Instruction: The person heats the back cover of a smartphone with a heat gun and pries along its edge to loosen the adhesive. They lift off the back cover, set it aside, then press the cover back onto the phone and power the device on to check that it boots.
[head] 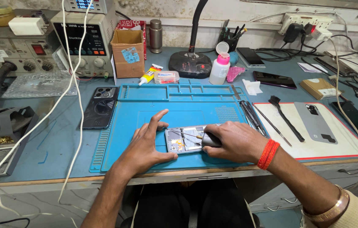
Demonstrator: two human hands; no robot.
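Left hand (147, 145) lies spread, steadying an opened phone (185, 140); right hand (234, 141) grips a dark tool (210, 140). Cardboard box (127, 52) with blue label at 11 o'clock.

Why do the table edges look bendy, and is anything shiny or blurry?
In the head view, the wide lens curves the table edge. Light is even and shadows soft. The black phone shows faint glare. The left hand, right hand and opened phone look sharp.
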